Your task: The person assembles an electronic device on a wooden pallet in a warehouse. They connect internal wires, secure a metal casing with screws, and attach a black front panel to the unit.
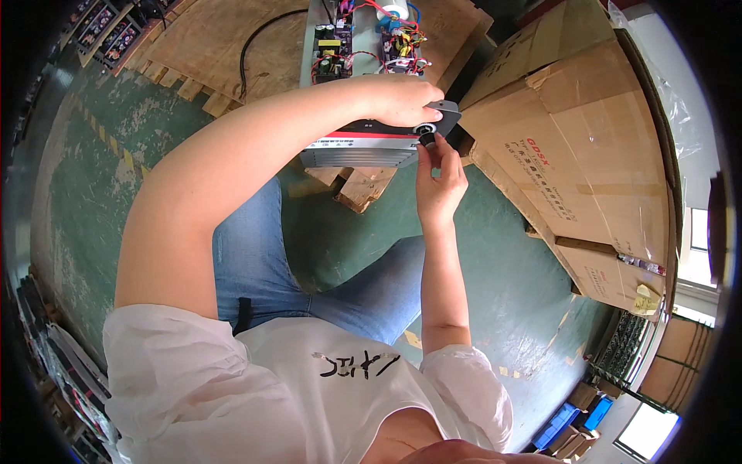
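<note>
An electrical device with its cover off, showing circuit boards (332, 58) and coloured wires (402, 46), stands in front of me. Its dark front panel (450, 113) faces me, above a grey vented strip (359, 158). My left hand (402, 100) reaches across and is closed over the panel's upper edge at its right end, the thumb on the front side; part of its fingers is hidden. Just below, my right hand (440, 182) pinches a small black knob (427, 140) between thumb and fingertips, against a round silver-ringed fitting (423, 128) on the panel.
The device rests on a wooden pallet (201, 46), where a black cable (246, 58) curves. Large cardboard boxes (572, 162) stand close on the right. Green floor (332, 232) shows around my legs. Shelving (104, 35) is at the far left, blue bins (556, 425) at the lower right.
</note>
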A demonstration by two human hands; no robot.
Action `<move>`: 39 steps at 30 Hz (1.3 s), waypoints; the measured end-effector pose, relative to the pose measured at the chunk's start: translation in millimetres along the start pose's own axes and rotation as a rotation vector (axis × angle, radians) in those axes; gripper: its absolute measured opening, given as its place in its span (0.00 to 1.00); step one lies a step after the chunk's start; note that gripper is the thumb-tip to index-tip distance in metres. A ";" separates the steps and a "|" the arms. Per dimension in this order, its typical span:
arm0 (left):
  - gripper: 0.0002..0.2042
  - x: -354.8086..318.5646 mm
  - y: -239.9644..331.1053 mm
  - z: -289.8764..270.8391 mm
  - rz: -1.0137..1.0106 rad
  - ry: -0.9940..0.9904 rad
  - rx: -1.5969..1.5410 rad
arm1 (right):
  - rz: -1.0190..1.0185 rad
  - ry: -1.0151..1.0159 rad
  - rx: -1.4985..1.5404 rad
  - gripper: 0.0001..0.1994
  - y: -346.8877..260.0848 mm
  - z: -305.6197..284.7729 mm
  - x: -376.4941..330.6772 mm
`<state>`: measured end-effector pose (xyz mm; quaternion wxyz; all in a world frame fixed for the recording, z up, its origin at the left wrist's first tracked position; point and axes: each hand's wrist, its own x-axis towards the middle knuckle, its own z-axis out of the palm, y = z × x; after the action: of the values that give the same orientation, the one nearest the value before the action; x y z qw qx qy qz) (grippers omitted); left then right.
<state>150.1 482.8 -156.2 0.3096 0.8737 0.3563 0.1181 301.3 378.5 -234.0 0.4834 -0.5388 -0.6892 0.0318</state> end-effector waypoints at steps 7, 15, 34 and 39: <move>0.16 -6.2 7.5 -4.9 -0.022 -0.011 0.015 | -0.095 -0.064 -0.155 0.14 -4.3 -4.7 6.2; 0.15 -2.7 6.7 -2.0 -0.024 0.001 -0.002 | -0.169 -0.057 -0.248 0.15 0.4 1.3 7.2; 0.20 -7.7 12.4 -4.4 -0.006 0.030 -0.009 | -0.249 -0.012 -0.309 0.15 3.6 8.8 9.8; 0.23 -5.1 6.0 -4.5 -0.014 0.002 -0.021 | -0.216 -0.025 -0.300 0.13 1.8 9.8 8.3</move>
<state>147.8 478.0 -148.9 0.3191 0.8678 0.3612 0.1205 296.0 390.3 -234.9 0.3896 -0.5270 -0.7462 -0.1166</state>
